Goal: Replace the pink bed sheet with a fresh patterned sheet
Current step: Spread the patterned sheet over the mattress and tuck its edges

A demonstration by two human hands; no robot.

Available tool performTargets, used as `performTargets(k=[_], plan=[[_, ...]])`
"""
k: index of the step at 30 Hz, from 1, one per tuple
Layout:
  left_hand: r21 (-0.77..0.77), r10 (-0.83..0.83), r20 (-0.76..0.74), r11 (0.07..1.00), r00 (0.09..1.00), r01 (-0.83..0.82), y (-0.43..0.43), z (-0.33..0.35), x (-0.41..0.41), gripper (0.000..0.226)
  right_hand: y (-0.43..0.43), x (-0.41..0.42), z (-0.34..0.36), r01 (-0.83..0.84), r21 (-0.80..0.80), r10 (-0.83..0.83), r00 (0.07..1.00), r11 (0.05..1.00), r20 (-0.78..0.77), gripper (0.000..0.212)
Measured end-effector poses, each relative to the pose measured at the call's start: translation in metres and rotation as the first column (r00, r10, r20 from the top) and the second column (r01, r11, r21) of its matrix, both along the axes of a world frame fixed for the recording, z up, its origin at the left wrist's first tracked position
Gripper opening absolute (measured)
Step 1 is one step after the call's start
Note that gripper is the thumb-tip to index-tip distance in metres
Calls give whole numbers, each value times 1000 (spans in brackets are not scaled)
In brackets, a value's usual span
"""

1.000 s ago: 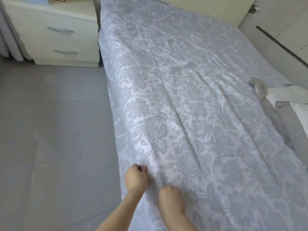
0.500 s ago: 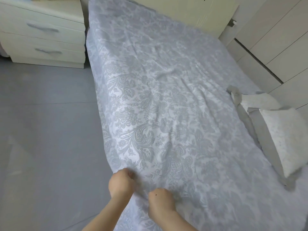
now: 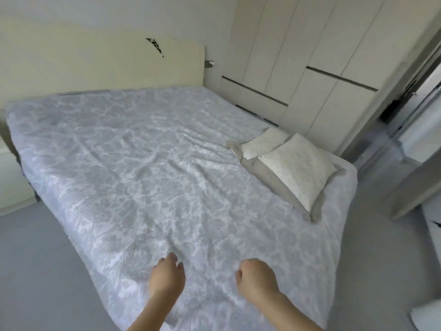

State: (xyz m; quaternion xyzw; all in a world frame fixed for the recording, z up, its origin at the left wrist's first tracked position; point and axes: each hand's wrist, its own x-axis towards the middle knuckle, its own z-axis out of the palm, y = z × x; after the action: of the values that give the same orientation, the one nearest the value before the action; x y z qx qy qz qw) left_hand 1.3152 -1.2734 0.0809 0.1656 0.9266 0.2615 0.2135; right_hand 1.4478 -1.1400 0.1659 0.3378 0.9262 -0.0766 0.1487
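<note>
The patterned sheet (image 3: 152, 168), white with a grey floral print, lies spread over the whole bed with soft wrinkles across its middle. Both my hands are over its near edge at the foot of the bed. My left hand (image 3: 167, 275) hovers palm down with its fingers loosely curled and apart, holding nothing. My right hand (image 3: 256, 277) is a hand's width to the right, its fingers curled into a loose fist with no fabric visibly in it. No pink sheet is in view.
Two cream pillows (image 3: 296, 168) with grey borders lie on the bed's right side. A pale yellow headboard (image 3: 100, 65) stands at the far end and white wardrobe doors (image 3: 310, 68) line the right wall. Grey floor (image 3: 35, 259) runs along the left, with a doorway (image 3: 420, 115) at the right.
Both hands have let go of the pinched sheet edge and moved apart. My view has swung up and to the right, so the whole bed, the headboard and the wardrobe now show.
</note>
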Motion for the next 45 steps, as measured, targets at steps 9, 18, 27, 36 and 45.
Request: performTargets(k=[9,18,27,36,45], plan=[[9,-235,-141,971,962,238,184,144,106,30,156,182,120,262,58,-239,935,963,-261,42],[134,-230,-49,963,972,234,379,185,283,28,312,349,155,298,73,-255,899,952,-355,42],[172,-94,18,981,995,89,481,178,333,20,436,409,152,339,-28,-323,865,940,-383,45],[140,38,120,989,992,-54,653,126,293,18,622,400,136,326,-53,-320,862,944,-393,47],[128,38,213,990,976,-66,867,124,270,24,849,371,119,399,-115,-411,828,910,-380,48]])
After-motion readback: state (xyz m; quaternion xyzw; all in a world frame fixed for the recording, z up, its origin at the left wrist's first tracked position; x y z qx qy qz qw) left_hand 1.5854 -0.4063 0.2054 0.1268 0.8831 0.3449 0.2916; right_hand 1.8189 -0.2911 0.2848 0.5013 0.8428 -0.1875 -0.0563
